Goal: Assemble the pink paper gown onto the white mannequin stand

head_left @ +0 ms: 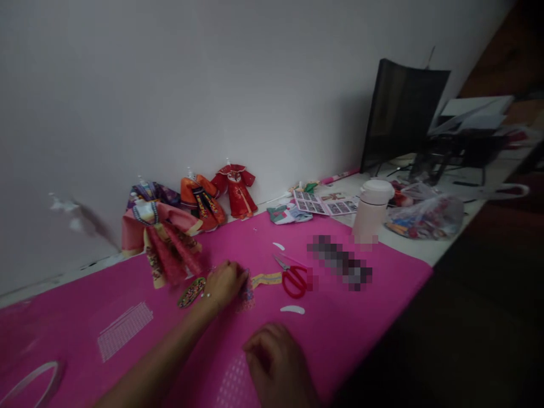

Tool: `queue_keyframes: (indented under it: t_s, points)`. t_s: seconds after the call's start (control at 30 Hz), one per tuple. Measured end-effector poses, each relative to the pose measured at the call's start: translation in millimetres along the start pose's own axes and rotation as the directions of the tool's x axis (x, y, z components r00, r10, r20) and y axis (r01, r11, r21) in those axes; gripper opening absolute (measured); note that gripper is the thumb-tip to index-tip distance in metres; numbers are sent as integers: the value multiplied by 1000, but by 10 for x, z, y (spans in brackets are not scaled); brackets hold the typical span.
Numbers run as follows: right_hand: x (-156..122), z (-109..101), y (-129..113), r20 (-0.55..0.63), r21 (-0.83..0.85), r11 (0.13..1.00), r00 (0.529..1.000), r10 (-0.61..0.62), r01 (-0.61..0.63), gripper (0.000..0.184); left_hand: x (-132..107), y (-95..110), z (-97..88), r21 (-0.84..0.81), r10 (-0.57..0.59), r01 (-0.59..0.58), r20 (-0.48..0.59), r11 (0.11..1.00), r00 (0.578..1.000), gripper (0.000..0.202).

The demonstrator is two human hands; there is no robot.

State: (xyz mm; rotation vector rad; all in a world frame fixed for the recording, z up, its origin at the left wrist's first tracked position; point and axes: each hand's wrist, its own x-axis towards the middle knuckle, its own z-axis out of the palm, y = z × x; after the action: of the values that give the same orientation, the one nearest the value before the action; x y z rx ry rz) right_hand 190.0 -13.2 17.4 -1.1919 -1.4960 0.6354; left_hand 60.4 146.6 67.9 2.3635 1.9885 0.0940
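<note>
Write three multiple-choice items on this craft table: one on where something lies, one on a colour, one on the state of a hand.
1. Where do the scissors lie?
A. on the pink cloth, right of the left hand
B. on the chair
C. inside the plastic bag

2. What colour are the scissors' handles?
A. blue
B. red
C. black

3. How is the right hand?
A. spread flat, palm up
B. holding the scissors
C. curled into a loose fist on the cloth

Answers: 1 A, they rest on the pink cloth just right of the left hand, which is closed on a small patterned fabric piece. 2 B, both handle loops are red. 3 C, its fingers are folded in and nothing shows in it.
</note>
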Motion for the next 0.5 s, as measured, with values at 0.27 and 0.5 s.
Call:
queue_keyframes:
  t_s: [0.27, 0.5]
  points:
    - [2, 37, -10, -27, 28, 998, 998, 60, -60, 27, 201, -53, 113, -182, -50, 62, 69, 981, 996, 25]
    - [27, -54, -67, 12, 6, 999, 999, 43, -43, 24, 12, -17, -84, -503, -83, 16, -110, 864, 990, 18]
